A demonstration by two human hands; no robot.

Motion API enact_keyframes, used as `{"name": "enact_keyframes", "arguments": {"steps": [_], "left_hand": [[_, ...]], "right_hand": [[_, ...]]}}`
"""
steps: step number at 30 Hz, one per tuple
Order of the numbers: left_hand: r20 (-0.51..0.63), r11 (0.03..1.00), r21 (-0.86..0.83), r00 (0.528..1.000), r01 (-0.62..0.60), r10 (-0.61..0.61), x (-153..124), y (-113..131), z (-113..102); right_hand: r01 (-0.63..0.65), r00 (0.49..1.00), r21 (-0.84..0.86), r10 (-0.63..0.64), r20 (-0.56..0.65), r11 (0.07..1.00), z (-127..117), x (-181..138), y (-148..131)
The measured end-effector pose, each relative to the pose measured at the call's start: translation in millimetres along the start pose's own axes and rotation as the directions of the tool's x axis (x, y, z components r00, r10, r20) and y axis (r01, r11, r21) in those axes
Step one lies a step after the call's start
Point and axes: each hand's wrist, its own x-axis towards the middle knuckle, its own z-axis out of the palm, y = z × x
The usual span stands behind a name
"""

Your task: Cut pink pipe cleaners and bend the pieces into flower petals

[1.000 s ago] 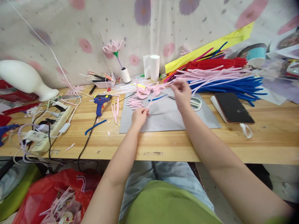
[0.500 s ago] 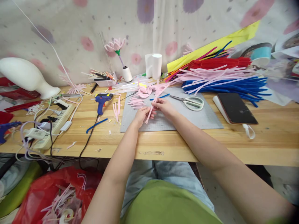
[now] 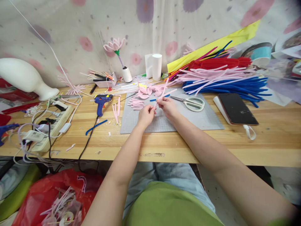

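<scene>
Above the grey cutting mat [image 3: 207,124], my left hand [image 3: 146,116] pinches the lower end of some pink pipe cleaners [image 3: 165,88]. My right hand [image 3: 168,107] grips them a little higher up, its fingertips close to the left ones. The strands fan apart beyond my fingers; how many there are I cannot make out. Short pink pipe cleaner pieces [image 3: 135,104] lie in a row left of my hands. Just behind are pink looped petals [image 3: 144,93]. A blue piece [image 3: 160,97] and scissors with pale handles [image 3: 196,104] rest on the mat.
A blue glue gun [image 3: 101,102] stands left of the mat, its cord running off the front edge. Bundles of pipe cleaners [image 3: 223,86] and a phone [image 3: 237,108] are at right. A power strip [image 3: 55,131], a finished pink flower [image 3: 114,45] and a white foam head [image 3: 23,73] stand around.
The pink pipe cleaners have turned and shifted up between my fingers: their ends no longer hang below my hands and now spread upward and right. My left hand has moved slightly right.
</scene>
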Motion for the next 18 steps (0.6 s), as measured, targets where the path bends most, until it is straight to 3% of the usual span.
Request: {"name": "enact_keyframes", "arguments": {"steps": [3,6,8,11,15,18], "left_hand": [[0.055,0.987,-0.125,0.994,0.101,-0.095,-0.1,2.1,-2.4],[0.174,0.904,-0.33,0.959,0.272,-0.225,-1.7,6.1,-8.3],[0.215,0.863,-0.391,0.943,0.321,-0.254,-3.0,8.2,-12.1],[0.201,0.863,-0.394,0.946,0.315,-0.253,-4.6,8.7,-14.5],[0.184,0.91,-0.322,0.96,0.26,-0.209,-5.0,6.2,-12.6],[0.19,0.93,-0.293,0.967,0.221,-0.169,-4.0,6.0,-11.1]], "right_hand": [[0.01,0.999,-0.018,-0.01,0.032,1.0,-0.9,0.8,-0.7],[0.016,0.991,-0.02,-0.013,0.132,1.0,0.3,0.0,0.0],[0.001,0.982,-0.013,0.002,0.186,1.0,1.5,-0.7,0.9],[-0.032,0.982,0.023,0.027,0.186,0.999,0.2,0.4,1.4],[-0.079,0.997,0.129,0.077,0.018,0.988,-8.4,5.7,-2.3],[-0.11,0.993,0.178,0.114,-0.008,0.978,-13.1,7.0,-6.5]]}}
